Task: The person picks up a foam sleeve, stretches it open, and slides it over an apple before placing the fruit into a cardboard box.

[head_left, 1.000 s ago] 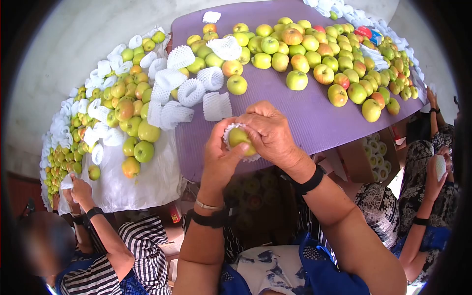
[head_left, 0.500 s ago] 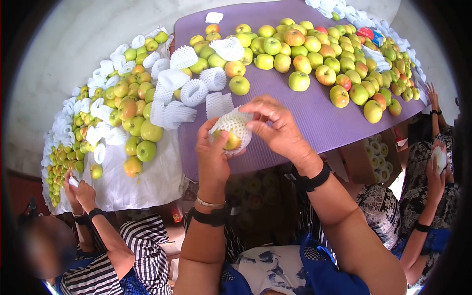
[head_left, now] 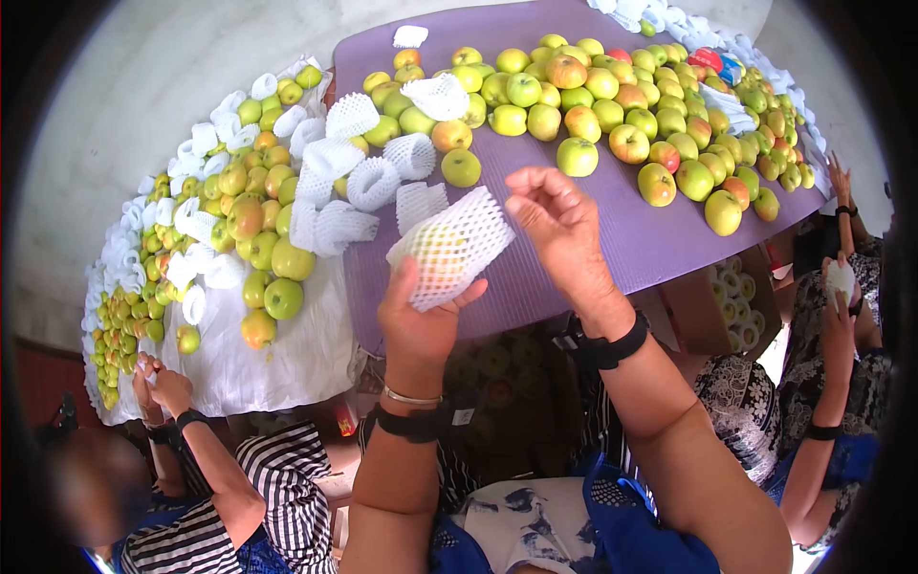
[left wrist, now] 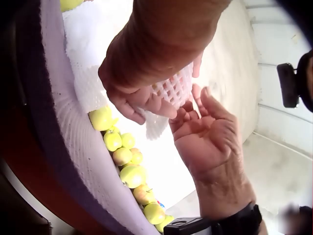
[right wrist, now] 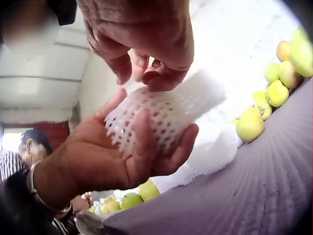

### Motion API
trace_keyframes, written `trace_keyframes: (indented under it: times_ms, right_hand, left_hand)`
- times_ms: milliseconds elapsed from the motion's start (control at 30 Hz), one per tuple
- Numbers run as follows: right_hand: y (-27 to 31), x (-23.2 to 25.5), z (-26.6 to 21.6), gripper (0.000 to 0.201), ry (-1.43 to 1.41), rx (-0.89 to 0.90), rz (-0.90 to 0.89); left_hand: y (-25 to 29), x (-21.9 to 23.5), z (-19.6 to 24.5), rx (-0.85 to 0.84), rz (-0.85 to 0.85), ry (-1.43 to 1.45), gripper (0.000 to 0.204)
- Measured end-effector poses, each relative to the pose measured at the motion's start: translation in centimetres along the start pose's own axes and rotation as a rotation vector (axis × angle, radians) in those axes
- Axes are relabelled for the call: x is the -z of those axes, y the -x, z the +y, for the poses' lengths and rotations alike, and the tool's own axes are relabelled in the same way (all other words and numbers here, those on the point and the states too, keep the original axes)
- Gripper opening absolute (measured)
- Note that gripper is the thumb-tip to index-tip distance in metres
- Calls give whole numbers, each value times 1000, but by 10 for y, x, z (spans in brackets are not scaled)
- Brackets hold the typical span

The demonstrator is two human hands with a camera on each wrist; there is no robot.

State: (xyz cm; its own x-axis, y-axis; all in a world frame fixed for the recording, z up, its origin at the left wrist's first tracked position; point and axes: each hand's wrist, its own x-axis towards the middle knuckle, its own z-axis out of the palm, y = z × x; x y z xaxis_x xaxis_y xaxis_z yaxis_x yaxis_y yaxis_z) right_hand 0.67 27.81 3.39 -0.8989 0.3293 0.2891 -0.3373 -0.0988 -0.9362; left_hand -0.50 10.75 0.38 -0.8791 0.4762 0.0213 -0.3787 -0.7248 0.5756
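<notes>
In the head view the left hand (head_left: 421, 320) holds an apple in a white foam net (head_left: 454, 247), its fingers curled round the lower end. The net covers the fruit and stretches past it to the upper right. Just right of the net, the right hand (head_left: 566, 230) is raised with fingers loosely bent, holding nothing. The right wrist view shows the netted apple (right wrist: 149, 122) lying in the left hand (right wrist: 105, 152), with the right hand (right wrist: 146, 44) close above it. In the left wrist view the right hand (left wrist: 208, 142) is palm up beside the net.
Green and red apples (head_left: 577, 157) spread over the purple table mat (head_left: 612, 230). Loose foam nets (head_left: 373, 184) lie left of centre, near another apple pile (head_left: 244, 218) on white cloth. A box of netted apples (head_left: 732, 306) is below the table. Other people work at both sides.
The net, earlier bunched around the apple, is now drawn out over it. The right hand has come off the net and moved up and right. The left hand has tilted with the apple.
</notes>
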Motion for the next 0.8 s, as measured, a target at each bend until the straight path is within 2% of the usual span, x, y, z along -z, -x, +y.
trace_keyframes:
  times_ms: [67,200,267,400,467,567,667,767,800]
  right_hand:
    - [-3,6,2,14,41,-58,76]
    - [1,4,4,14,137,-61,-22]
    - [1,4,4,12,239,-54,-58]
    - [-3,6,9,11,218,172,-89]
    - [-5,7,6,11,200,301,-116]
    - [-6,6,0,9,323,466,-134]
    - [0,6,-2,7,177,179,-158]
    - [-3,7,0,8,68,-186,-164]
    - [-3,7,0,9,77,-200,-181]
  left_hand:
    - [-1,-1,0,3,56,65,52]
    - [-4,1,-3,-9,102,122,49]
    - [-6,-9,-7,-23,149,61,48]
    - [-6,1,-7,19,121,-39,45]
    - [-3,-3,-8,-23,168,-112,44]
    - [-2,-11,-6,-38,178,-195,43]
    - [-2,-14,-5,-29,170,-216,42]
    - [-2,-12,-5,-28,160,-214,42]
    - [-2,-11,-5,-29,156,-213,42]
